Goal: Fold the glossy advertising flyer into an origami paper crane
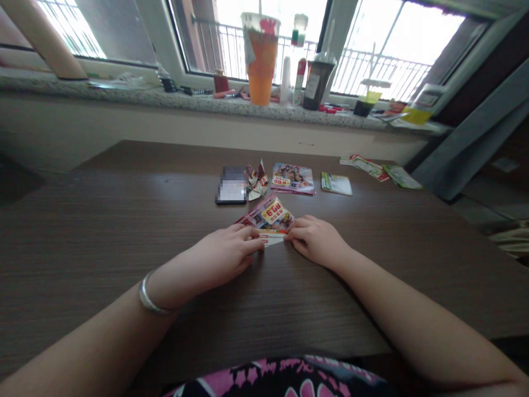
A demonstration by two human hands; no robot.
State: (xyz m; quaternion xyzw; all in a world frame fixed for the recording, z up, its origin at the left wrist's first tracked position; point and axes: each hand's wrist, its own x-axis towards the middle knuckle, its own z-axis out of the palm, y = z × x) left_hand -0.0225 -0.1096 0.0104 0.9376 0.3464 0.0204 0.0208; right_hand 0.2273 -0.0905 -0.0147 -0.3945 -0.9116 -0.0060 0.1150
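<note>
Far left, up at 10 o'clock on the windowsill [136, 98], there's a cardboard tube [45, 44] leaning into view. Down on the brown table [103, 231], my left hand [225, 255], silver bangle [151, 300] on the wrist, has its fingers bunched together and pressed down on the left corner of the folded flyer [269, 216]. So that side is pinned tight; I can't see where my thumb sits.

The flyer is dead centre in front of me, lying flat, folded into a rough triangle with the point at 12 o'clock and a yellow price tag printed on it. At 11 o'clock from it lies a phone [231, 186], and just beside the phone, right at 12, a little crumpled origami piece [257, 181]. Straight up on the sill stands a big orange cup [262, 60].

At 1 o'clock from the flyer sits a flat stack of flyers [292, 178]. My right hand [316, 241] has its fingertips closed down on the flyer's right corner, clamping it to the table, same deal as the left.

Further out at 2 o'clock are a green leaflet [336, 183] and some scattered leaflets [366, 166], with a dark drink cup [317, 82] above them on the sill.
</note>
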